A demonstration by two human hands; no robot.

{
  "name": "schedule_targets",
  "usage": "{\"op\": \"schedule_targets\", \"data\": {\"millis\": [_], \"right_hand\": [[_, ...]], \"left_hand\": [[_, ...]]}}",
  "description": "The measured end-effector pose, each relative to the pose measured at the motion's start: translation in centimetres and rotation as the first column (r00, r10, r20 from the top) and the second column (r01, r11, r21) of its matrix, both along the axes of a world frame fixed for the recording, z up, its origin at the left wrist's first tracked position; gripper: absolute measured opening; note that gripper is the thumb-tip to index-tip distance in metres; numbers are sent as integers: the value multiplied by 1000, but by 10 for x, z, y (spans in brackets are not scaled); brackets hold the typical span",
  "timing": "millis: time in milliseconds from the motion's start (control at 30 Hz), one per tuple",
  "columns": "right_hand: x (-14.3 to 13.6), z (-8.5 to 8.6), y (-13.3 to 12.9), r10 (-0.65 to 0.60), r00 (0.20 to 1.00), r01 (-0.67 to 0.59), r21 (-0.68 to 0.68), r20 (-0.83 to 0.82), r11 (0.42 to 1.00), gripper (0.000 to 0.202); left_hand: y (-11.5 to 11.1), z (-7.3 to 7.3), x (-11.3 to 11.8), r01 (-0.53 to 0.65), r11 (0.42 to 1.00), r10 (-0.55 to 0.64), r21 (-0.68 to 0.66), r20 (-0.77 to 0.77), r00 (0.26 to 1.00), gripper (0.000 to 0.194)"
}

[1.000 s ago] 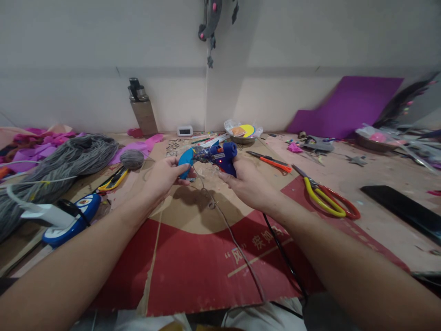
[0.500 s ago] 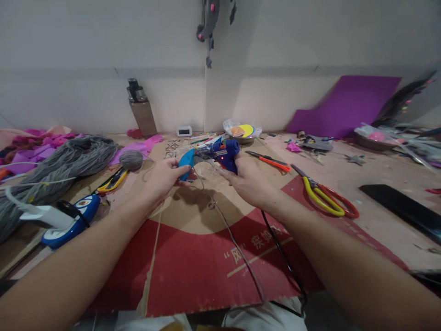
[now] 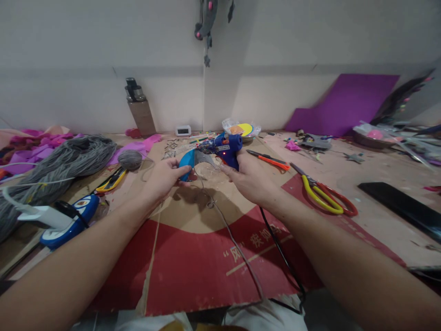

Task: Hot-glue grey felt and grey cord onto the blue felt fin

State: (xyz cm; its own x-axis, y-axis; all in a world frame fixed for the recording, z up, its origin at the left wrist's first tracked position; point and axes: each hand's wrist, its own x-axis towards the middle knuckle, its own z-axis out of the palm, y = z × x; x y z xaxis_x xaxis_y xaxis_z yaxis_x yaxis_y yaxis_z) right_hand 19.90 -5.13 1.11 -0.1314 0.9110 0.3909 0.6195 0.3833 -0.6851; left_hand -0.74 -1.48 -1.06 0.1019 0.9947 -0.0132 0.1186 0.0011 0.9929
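Between the thumb and fingers of my left hand (image 3: 168, 177) is a curved blue piece (image 3: 187, 164), with a grey part along its right side. A thin grey cord (image 3: 229, 230) runs from this piece down over the red and tan cardboard (image 3: 186, 262). My right hand (image 3: 250, 179) is closed around the handle of a blue glue gun (image 3: 229, 149) with a small red light. The gun's nozzle points left, at the upper edge of the blue piece; whether they touch is too small to tell.
Red-and-yellow scissors (image 3: 324, 193) and an orange cutter (image 3: 270, 160) lie right of my right hand. A black slab (image 3: 399, 204) is farther right. Grey yarn (image 3: 58, 165), a yarn ball (image 3: 130, 159), a yellow-handled tool (image 3: 112, 180) and a blue power strip (image 3: 84, 214) lie left.
The glue gun has shifted slightly to the right, and more of the grey part beside the blue piece shows. My left hand keeps its hold.
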Motion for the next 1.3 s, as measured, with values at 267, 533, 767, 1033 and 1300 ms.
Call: {"op": "schedule_targets", "data": {"millis": [267,533,767,1033,1300], "right_hand": [[0,-5,1,7,1000,-7,-7,9,1000,21],[-3,-11,2,35,996,-34,-9,79,999,15],[-4,-10,1,49,995,-44,-57,88,997,16],[9,-2,6,-4,998,-4,-128,-60,992,12],[51,-12,51,-214,931,100,-356,-296,929,13]], "left_hand": [[3,-4,-5,26,999,-26,39,-10,1000,13],[6,-3,-7,-11,1000,11,24,17,1000,9],[11,-3,-12,-24,999,23,40,11,1000,14],[15,-3,-15,-65,998,67,-20,89,994,10],[12,1,-10,49,974,18,-221,293,956,6]]}}
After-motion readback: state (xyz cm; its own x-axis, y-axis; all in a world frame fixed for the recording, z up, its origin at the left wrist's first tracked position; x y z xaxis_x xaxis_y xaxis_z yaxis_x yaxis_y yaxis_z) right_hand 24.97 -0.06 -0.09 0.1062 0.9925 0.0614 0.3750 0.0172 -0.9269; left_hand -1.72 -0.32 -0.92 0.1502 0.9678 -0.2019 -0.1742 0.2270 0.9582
